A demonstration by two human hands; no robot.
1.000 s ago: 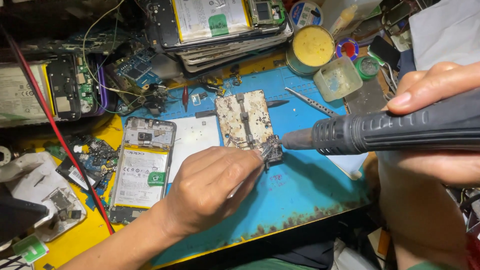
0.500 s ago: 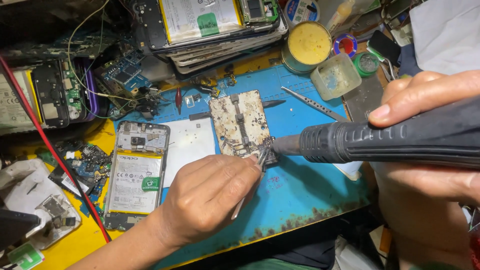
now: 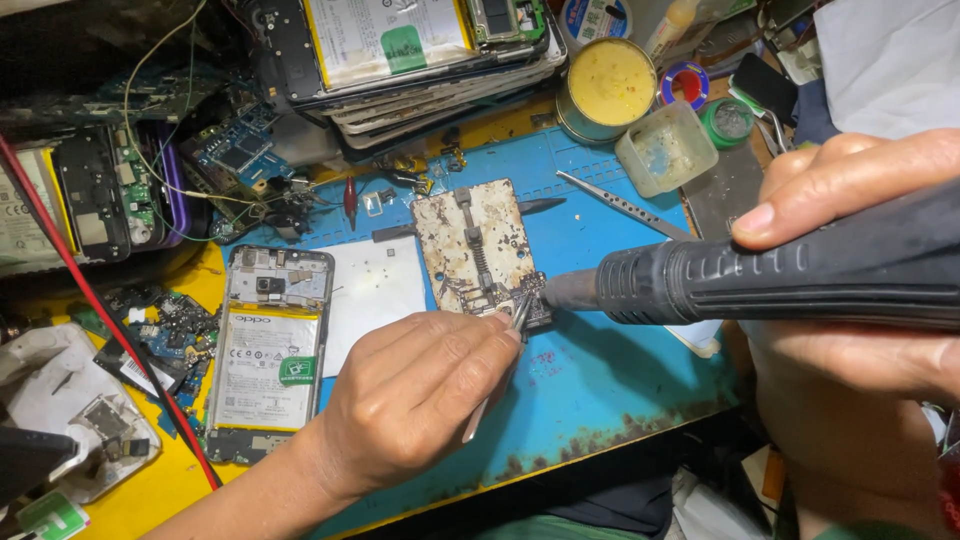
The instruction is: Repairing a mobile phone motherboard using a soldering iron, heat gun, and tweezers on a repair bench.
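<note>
Your left hand pinches tweezers onto the small circuit board at the scorched holder's corner, pinning it steady, while your right hand wraps the hot-air handpiece, nozzle levelled close at it.

Left hand enters from lower left, palm down, fingers curled, thumb and forefinger pinched together, forearm angled up from the bottom edge. Right hand at right edge, fingers wrapped in a closed grip, forefinger extended along top.
</note>
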